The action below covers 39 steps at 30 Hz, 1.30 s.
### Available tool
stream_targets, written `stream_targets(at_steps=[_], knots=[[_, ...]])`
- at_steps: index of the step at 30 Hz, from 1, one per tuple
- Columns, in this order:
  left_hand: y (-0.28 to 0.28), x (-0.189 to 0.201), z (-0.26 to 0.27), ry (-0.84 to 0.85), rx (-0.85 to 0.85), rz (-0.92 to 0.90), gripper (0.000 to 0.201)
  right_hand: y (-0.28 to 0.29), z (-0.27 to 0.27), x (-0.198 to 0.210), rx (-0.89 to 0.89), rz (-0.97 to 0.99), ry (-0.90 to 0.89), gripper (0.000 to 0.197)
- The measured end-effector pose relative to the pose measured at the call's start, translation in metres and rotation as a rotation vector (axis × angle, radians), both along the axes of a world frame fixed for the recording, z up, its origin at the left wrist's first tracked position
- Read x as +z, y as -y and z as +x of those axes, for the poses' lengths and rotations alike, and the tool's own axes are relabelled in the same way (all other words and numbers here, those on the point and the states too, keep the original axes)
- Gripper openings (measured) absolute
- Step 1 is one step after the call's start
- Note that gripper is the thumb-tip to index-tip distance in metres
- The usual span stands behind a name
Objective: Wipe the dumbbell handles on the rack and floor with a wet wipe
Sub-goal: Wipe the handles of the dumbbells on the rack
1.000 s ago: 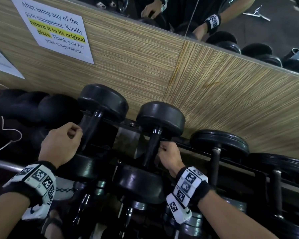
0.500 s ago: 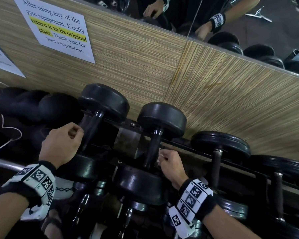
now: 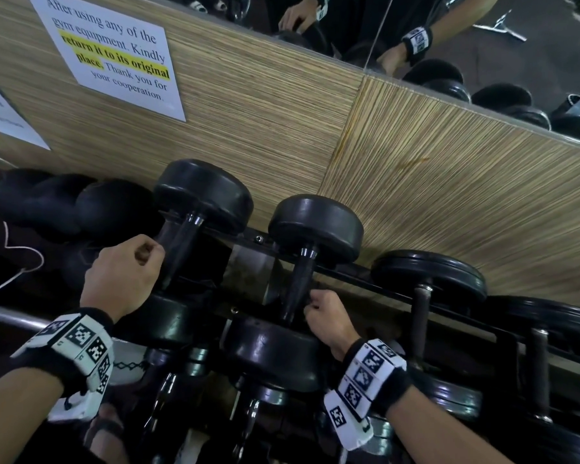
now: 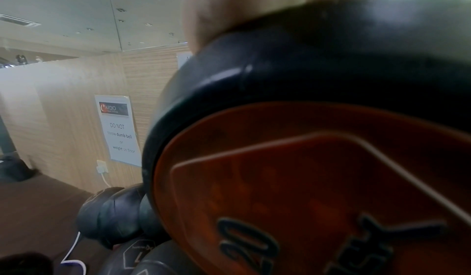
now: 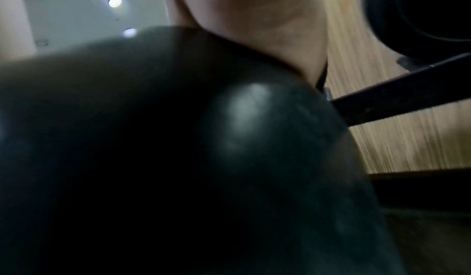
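Both fists curled — right hand (image 3: 327, 318) against dumbbell handle (image 3: 298, 286)

The head view looks steeply down over both hands (image 3: 123, 276) at the rack (image 3: 399, 289) against the wood wall (image 3: 449, 182). The left wrist view sits close behind a dumbbell end (image 4: 305, 188), facing the wall. The right wrist view, blurred, is pressed near another dumbbell head (image 5: 178, 148); all share the wall.
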<state>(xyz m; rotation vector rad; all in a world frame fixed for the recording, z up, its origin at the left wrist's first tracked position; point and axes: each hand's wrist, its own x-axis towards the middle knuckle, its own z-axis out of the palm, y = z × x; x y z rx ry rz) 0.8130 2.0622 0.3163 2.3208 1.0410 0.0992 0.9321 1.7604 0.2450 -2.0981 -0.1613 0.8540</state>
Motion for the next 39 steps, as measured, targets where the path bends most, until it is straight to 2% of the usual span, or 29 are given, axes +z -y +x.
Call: stream_targets(at_steps=[2,5,8,11,15,18,20,23,28,30,32,35,37,39], knots=[[-0.001,-0.001,-0.001,0.008,-0.007,0.002,0.013,0.007,-0.005,0.005,0.000,0.024,-0.013,0.023],[-0.002,-0.003,-0.002,0.013,-0.019,-0.002,0.014,0.017,-0.011,0.010,-0.029,0.079,-0.032,0.033],[-0.002,-0.003,-0.002,0.014,-0.018,0.004,0.016,0.009,-0.005,-0.001,-0.012,0.015,-0.024,0.019],[-0.003,-0.004,-0.002,0.023,-0.016,0.005,0.015,0.006,-0.002,-0.002,0.003,0.026,-0.077,0.018],[-0.003,-0.005,-0.002,0.017,-0.018,0.006,0.013,0.017,-0.009,0.021,-0.009,0.078,-0.157,0.024],[-0.004,-0.005,-0.002,0.020,-0.018,0.007,0.013,0.007,0.004,0.024,-0.101,0.145,-0.099,0.028],[-0.004,-0.006,-0.002,0.021,-0.012,0.005,0.013,-0.005,0.023,0.020,-0.179,0.135,0.019,0.032],[-0.003,-0.005,0.000,0.018,-0.008,0.002,0.013,-0.013,0.039,0.017,-0.245,0.149,0.046,0.025],[-0.002,-0.005,0.001,-0.007,-0.013,0.002,0.013,0.006,0.005,0.010,-0.147,0.087,-0.094,0.017],[-0.001,-0.004,0.002,-0.008,-0.020,0.016,0.013,0.010,-0.005,0.014,-0.077,0.025,-0.101,0.023],[-0.002,-0.004,0.002,-0.007,-0.022,0.019,0.014,0.008,-0.002,0.015,-0.067,0.003,-0.053,0.028],[-0.002,-0.005,0.000,-0.007,-0.016,0.019,0.015,-0.002,0.016,0.020,-0.175,0.108,0.104,0.022],[-0.003,-0.006,0.000,0.005,-0.012,0.020,0.014,-0.009,0.028,0.024,-0.232,0.097,0.265,0.016],[-0.004,-0.007,0.000,0.011,-0.013,0.020,0.014,-0.010,0.025,0.030,-0.210,0.052,0.328,0.015]])
